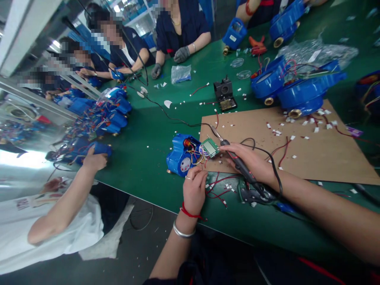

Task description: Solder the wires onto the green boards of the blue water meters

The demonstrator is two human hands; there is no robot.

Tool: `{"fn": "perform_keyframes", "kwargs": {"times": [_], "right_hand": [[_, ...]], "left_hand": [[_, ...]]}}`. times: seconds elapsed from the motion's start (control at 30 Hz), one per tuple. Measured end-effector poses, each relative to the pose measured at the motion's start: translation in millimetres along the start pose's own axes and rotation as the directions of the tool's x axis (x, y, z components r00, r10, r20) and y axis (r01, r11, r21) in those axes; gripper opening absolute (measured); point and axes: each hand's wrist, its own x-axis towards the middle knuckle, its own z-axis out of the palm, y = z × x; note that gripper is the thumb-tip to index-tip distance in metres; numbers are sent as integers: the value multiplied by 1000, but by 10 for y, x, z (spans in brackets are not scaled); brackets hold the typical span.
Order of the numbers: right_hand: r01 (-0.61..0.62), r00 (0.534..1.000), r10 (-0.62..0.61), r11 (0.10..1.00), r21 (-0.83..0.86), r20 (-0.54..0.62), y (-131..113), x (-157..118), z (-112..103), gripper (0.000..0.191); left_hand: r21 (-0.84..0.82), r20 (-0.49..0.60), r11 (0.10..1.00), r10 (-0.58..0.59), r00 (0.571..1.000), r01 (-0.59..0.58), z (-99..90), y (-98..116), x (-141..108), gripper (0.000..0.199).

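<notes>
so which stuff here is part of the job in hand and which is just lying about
Seemingly in the job:
soldering iron, in the right hand
circuit board with display
open blue meter, beside the left hand

Seemingly lying about:
orange-handled tool
large clear plastic wrapping
two clear discs
purple item

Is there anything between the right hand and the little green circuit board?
Nothing visible: the right hand is at the right edge of the green circuit board, though contact is unclear. The soldering iron it holds slants past the board's upper right; coloured wires lie on its left, toward the blue meter.
</notes>
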Motion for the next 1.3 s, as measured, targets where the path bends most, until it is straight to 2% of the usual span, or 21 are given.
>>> {"fn": "perform_keyframes", "kwargs": {"times": [0.17,0.4,0.53,0.67,0.77,0.93,1.1,1.17,1.3], "right_hand": [[11,1000,-11,1000,-9,-21,-14,0,-2,49],[23,1000,-23,1000,-21,-21,-7,-9,3,52],[34,999,-34,999,-9,-3,3,-8,4,53],[24,1000,-23,1000,-19,9,-8,4,-9,54],[10,999,-10,1000,-24,32,-18,10,-19,53],[34,999,-34,999,-34,10,-1,0,-6,52],[28,999,-27,998,-60,20,15,-4,4,53],[25,1000,-24,997,-74,17,8,1,4,51],[27,1000,-26,996,-88,11,-9,13,7,47]], "left_hand": [[-83,25,996,38,999,-35,20,96,117,22],[56,-52,998,3,999,0,164,202,312,31],[56,-55,998,-18,998,21,228,207,319,36],[26,-35,996,-80,996,81,239,198,337,34],[-5,-64,993,-117,991,117,214,203,376,26],[94,-116,995,40,992,-29,202,198,392,17],[169,-176,981,129,976,-99,209,171,361,18],[151,-186,985,110,976,-82,208,158,371,18],[94,-128,996,4,992,8,229,127,394,17]]}}
